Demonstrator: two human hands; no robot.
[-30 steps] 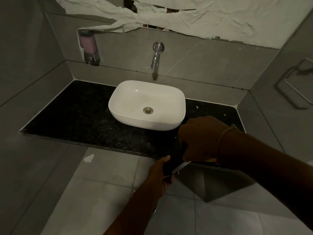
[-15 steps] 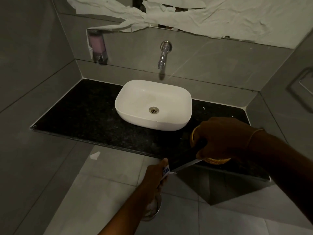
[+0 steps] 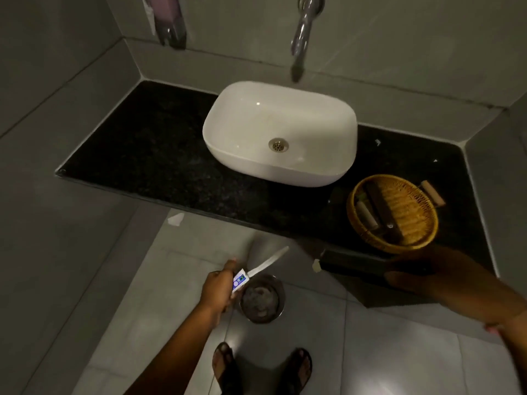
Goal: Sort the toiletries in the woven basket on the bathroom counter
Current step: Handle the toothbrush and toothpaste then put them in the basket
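A round woven basket (image 3: 422,236) sits on the black counter (image 3: 159,155) to the right of the sink. Inside it lie a dark flat box (image 3: 382,209) and a pale tube (image 3: 366,215); another small tube (image 3: 433,193) lies just outside its far rim. My left hand (image 3: 218,289) hangs below the counter edge, closed around a white packaged toothbrush (image 3: 256,270). My right hand (image 3: 445,277) is at the counter's front right, gripping a long dark box (image 3: 353,263) that points left.
A white basin (image 3: 322,155) sits mid-counter under a chrome spout (image 3: 302,32). A soap dispenser (image 3: 168,18) hangs on the back wall. On the tiled floor are a round metal drain (image 3: 261,300), a paper scrap (image 3: 175,219) and my sandalled feet (image 3: 225,366).
My right hand has drawn back off the basket with the long dark box, uncovering the basket. The view has tilted down. My left hand still holds the toothbrush.
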